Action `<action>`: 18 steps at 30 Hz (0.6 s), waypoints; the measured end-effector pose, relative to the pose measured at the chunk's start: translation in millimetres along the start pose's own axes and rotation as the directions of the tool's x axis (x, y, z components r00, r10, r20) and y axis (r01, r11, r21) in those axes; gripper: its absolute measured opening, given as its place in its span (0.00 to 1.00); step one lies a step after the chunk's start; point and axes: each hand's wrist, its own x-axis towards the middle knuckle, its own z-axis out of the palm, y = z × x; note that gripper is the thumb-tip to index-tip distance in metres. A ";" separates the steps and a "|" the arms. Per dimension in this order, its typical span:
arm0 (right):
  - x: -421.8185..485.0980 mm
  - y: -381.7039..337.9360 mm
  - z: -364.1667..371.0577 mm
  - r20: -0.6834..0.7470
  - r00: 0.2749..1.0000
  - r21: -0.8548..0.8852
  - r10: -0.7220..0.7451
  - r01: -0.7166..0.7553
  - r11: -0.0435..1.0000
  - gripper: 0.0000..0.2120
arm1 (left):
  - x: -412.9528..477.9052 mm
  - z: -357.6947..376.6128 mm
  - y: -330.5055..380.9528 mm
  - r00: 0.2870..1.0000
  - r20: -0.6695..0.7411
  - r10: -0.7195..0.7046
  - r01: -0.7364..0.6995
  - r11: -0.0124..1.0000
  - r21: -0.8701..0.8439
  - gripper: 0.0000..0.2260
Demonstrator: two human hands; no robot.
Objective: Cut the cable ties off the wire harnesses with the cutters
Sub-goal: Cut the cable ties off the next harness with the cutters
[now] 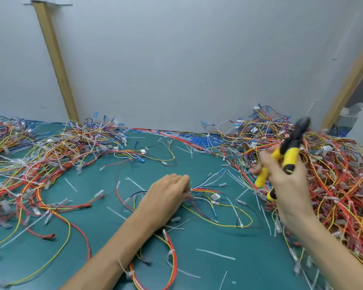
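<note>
Two hands above green table [208, 240]: left hand [168, 194], frame centre, pinches a small wire harness [199, 189] lying on the table; right hand [285, 178], centre right, raised, grips yellow-handled cutters [290, 151], motion-blurred. Other harness heaps [40, 155] left and right.

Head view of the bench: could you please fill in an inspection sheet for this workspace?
Surface: green mat, largely covered with wires.
Job's things: cutters with yellow handles, raised above the mat, blurred; wire harness lying at the centre.
Clutter: cut tie pieces scattered over the mat.
Grippers: left hand grips the wire harness; right hand holds the cutters.
Cables: tangled left pile and right pile of harnesses.
Surroundings: grey wall behind, wooden strip against it.
</note>
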 end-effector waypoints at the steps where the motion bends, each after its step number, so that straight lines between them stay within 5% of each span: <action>1: 0.9 -0.9 2.2 0.122 0.993 -0.126 -0.006 0.021 0.992 0.07 | 0.5 -1.7 1.7 1.000 -0.018 0.024 -0.024 1.000 0.018 0.11; 4: -5.0 -1.1 27.6 0.413 0.907 -0.505 0.080 0.155 0.849 0.10 | 1.2 -2.6 7.3 0.979 -0.130 0.156 -0.145 0.985 0.088 0.11; 7: -19.7 9.6 58.6 0.542 0.820 -0.618 0.182 0.242 0.748 0.13 | -1.7 -2.8 9.6 0.954 -0.218 0.206 -0.190 0.977 0.092 0.10; 14: -22.6 45.0 49.3 0.443 0.892 -0.633 0.089 0.242 0.735 0.15 | -1.8 -12.2 -1.2 0.989 -0.117 0.092 -0.077 0.989 0.129 0.19; 18: -12.8 61.7 30.8 0.258 0.962 -0.558 0.084 0.077 0.827 0.13 | -4.9 -19.9 -12.3 0.985 -0.160 -0.060 0.093 0.973 0.212 0.25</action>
